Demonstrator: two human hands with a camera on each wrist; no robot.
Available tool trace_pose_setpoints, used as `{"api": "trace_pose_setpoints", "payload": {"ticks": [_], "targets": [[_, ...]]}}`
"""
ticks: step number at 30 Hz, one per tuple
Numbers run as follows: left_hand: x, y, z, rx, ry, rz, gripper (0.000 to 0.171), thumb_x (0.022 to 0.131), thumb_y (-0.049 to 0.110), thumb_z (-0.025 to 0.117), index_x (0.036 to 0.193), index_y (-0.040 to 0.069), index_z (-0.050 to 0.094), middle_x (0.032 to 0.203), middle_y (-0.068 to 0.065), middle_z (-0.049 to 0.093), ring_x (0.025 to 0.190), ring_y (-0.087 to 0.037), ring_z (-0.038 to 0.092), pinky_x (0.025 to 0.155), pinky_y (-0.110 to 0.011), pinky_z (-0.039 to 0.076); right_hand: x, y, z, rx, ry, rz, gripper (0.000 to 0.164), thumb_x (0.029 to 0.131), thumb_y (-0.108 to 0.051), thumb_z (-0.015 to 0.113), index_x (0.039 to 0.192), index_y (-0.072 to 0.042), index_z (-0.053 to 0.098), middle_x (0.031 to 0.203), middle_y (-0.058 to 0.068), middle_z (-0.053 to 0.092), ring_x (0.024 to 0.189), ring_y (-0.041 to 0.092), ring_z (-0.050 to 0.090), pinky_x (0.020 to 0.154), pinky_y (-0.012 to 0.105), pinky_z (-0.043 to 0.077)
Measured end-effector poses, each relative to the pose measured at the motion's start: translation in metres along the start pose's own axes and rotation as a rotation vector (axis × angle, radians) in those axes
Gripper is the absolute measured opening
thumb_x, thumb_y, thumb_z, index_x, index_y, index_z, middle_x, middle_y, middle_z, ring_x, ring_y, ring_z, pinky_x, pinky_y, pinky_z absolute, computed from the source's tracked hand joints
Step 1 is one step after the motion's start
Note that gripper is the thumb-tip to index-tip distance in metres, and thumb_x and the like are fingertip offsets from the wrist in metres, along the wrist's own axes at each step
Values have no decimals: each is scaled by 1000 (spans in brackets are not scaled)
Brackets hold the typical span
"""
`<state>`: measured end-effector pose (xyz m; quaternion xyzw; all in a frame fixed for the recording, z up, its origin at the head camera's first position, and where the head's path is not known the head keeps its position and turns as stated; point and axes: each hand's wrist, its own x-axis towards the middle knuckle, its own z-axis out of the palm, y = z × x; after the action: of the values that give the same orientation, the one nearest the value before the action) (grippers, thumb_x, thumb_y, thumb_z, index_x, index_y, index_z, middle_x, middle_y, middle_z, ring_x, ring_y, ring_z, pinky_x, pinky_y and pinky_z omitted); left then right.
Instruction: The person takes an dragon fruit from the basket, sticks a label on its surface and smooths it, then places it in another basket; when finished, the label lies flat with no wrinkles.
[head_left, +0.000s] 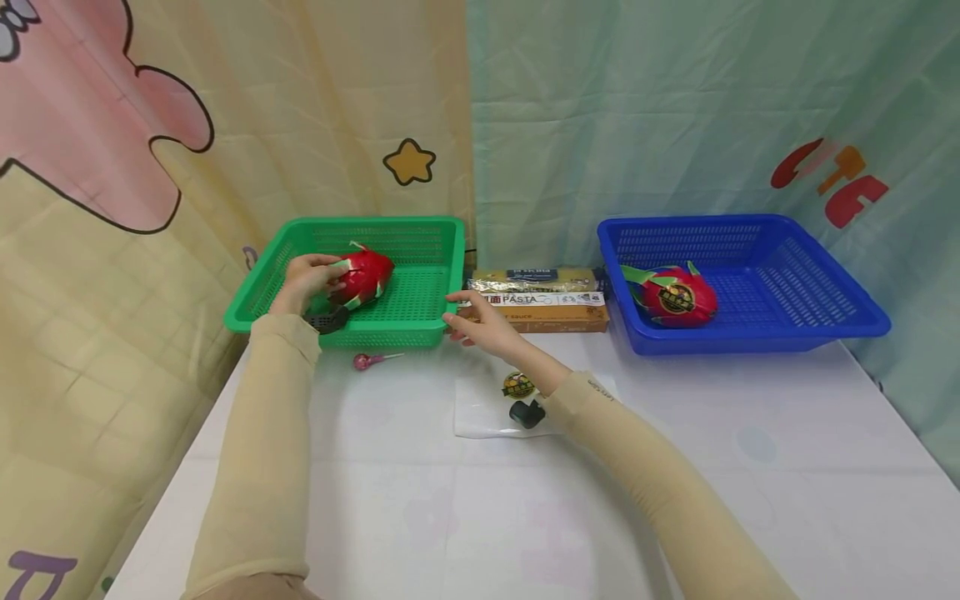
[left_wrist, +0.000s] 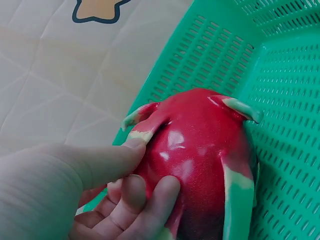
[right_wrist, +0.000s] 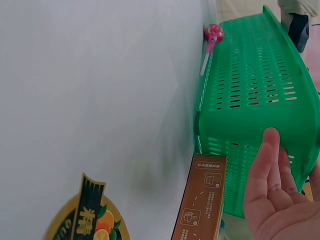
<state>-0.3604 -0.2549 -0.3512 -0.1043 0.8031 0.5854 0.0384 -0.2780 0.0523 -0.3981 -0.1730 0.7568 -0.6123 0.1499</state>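
Observation:
In the head view my left hand [head_left: 303, 279] reaches into the green basket [head_left: 416, 337] and holds a red dragon fruit [head_left: 365, 279] with green-tipped scales. The left wrist view shows the thumb and fingers pinching a scale on the side of the dragon fruit [left_wrist: 195, 145]. At the basket's near right corner is my right hand [head_left: 487, 329]. Its fingers [right_wrist: 272, 165] lie against the outer wall of the green basket [right_wrist: 245, 75], while the thumb, partly cut off in the right wrist view, is up at the rim.
A blue basket [head_left: 750, 343] holding another dragon fruit [head_left: 678, 300] stands at the right. Between the baskets lie a brown pasta box [head_left: 555, 318] and a yellow pasta pack [head_left: 532, 279]. A lollipop [head_left: 363, 362] and a clear bag with a round label [head_left: 480, 417] lie nearer.

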Motion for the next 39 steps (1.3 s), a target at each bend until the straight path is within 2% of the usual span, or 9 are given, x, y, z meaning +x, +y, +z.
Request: {"api": "trace_pose_setpoints", "payload": {"ticks": [5,11,13,16,20,25,28,33,39], "targets": [[-3,5,-4,130,-46,6,33,91,19,62,113,-6,57,73,1,57,60,-7,58,67,-25,54,-1,-1,1,-2,1,-2,47,97,-28,53,139,-13,38,119,17,57,98,36,61,85,51,48],[-8,13,-6,348,-119,48,37,93,24,60,111,-9,58,72,-4,62,63,-12,61,71,-34,53,0,-3,0,7,3,3,45,97,-27,53,138,-14,39,119,17,57,100,39,60,86,51,48],[-10,17,-5,370,-118,69,39,93,24,59,112,-10,58,74,-5,64,64,-12,62,75,-37,53,1,-4,0,7,5,7,44,97,-27,54,137,-15,39,119,17,57,100,39,60,86,51,48],[-11,16,-5,329,-100,91,39,94,22,58,113,-12,56,76,-4,65,64,-10,64,75,-34,53,1,-4,1,10,-3,19,45,97,-26,54,137,-14,39,119,18,57,101,40,59,87,52,47],[-13,18,-8,246,-64,112,37,94,20,58,113,-12,56,78,-2,64,63,-7,64,66,-26,55,1,-4,3,2,-20,31,45,97,-25,53,138,-13,39,120,18,57,102,39,59,88,52,46],[-22,43,-4,222,-59,182,39,93,24,60,112,-10,57,83,1,63,64,-5,63,65,-22,53,0,-8,-2,-1,-2,39,47,96,-26,55,138,-10,41,118,17,58,101,37,60,88,51,46],[-31,57,2,157,-77,223,39,91,24,62,110,-10,57,82,2,62,64,-6,63,66,-21,53,-3,-12,-10,9,4,71,48,95,-26,57,138,-10,42,122,16,57,104,34,59,90,48,46],[-54,79,15,65,-122,277,38,88,24,66,107,-9,58,83,0,62,65,-8,64,66,-21,53,-21,-30,-33,-8,20,81,56,94,-27,59,142,-10,36,132,16,49,114,30,54,94,46,45],[-103,101,37,112,-232,309,36,90,25,65,107,-6,60,89,-4,63,69,-13,64,69,-22,53,-56,-52,-53,-51,22,-80,74,87,-20,68,147,-19,24,145,12,33,124,29,45,93,46,45]]}}
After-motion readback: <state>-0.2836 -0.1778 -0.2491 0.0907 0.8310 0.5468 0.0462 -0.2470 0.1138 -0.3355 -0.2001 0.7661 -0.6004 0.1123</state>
